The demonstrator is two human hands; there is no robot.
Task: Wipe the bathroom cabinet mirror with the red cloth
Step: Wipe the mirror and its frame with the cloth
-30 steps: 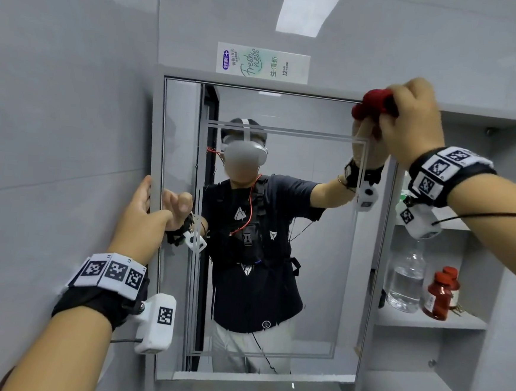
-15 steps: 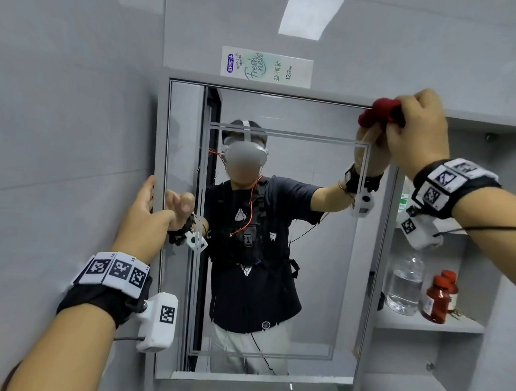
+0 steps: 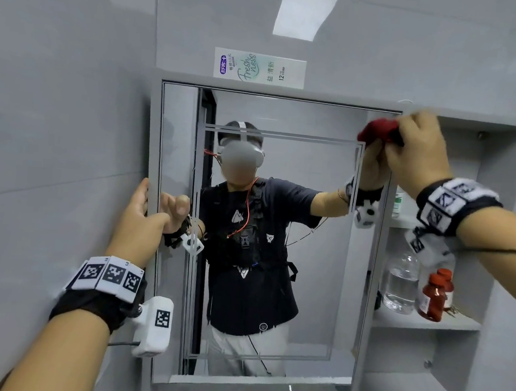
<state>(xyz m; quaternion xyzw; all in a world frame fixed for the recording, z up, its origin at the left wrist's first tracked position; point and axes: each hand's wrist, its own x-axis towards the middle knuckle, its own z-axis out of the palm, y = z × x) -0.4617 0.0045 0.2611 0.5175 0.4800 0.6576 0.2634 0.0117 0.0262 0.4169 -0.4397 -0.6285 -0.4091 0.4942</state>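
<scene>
The right hand [image 3: 417, 152] was raised and its fingers were curled round a bunched red cloth [image 3: 377, 130], pressing it against the top right corner of the mirror [image 3: 314, 292]. The left hand [image 3: 139, 217] was well apart from it, lower down, gripping the mirror's left edge with the thumb along the outer frame and the fingers on the glass. Both wrists wore black bands with square black-and-white markers, and a small white box hung from each.

The mirror was the door of a grey wall cabinet [image 3: 290, 88] and reflected the person with both arms up. To the right of the mirror, open shelves [image 3: 425, 322] held a clear bottle [image 3: 401, 283] and, just beside it, two red-brown bottles [image 3: 432, 298] with red caps. A toothpaste box [image 3: 259, 68] lay on its long side on top of the cabinet. Grey tiled walls surrounded the cabinet.
</scene>
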